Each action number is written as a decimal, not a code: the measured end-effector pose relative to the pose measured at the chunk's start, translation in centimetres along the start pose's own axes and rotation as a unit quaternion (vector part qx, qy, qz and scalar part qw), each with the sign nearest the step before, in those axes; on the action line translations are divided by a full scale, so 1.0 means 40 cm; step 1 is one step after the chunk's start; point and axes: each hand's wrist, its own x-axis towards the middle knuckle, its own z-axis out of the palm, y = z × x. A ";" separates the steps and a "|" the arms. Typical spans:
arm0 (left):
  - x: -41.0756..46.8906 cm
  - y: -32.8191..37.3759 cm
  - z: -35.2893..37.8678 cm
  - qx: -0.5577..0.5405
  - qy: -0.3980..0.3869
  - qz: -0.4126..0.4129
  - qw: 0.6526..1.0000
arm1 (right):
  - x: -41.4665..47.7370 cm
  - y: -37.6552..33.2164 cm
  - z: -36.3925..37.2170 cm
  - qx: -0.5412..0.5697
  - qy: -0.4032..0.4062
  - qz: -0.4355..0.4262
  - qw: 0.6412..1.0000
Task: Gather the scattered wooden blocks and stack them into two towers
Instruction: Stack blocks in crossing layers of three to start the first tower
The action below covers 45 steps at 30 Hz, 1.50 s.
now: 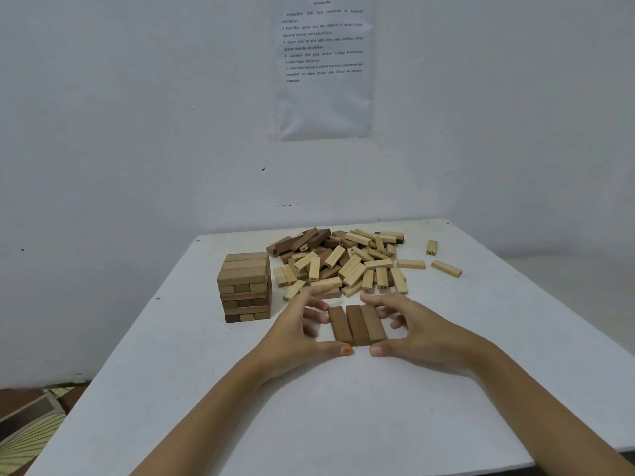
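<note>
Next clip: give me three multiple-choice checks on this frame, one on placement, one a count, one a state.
1. Where does the built tower stand relative to the loose pile?
A. left of it
B. right of it
C. behind it

2. How many brown blocks lie between the left hand and the right hand?
A. two
B. three
C. five

3. How do those blocks sit?
A. standing on end
B. lifted in the air
C. flat on the table, side by side

Answers:
1 A, the tower stands at the pile's left edge.
2 B, three long top faces show in the row.
3 C, they lie flat, with both hands curled round the row.
</note>
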 end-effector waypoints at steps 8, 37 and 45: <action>-0.008 0.010 0.002 0.007 0.024 0.019 1.000 | 0.006 0.006 0.011 0.038 0.078 -0.010 0.996; -0.016 0.013 0.030 0.081 0.093 0.016 0.992 | 0.017 0.007 0.076 0.014 0.220 -0.075 0.972; -0.012 0.013 0.031 0.082 0.101 0.044 0.991 | 0.020 -0.002 0.067 0.023 0.205 -0.066 0.976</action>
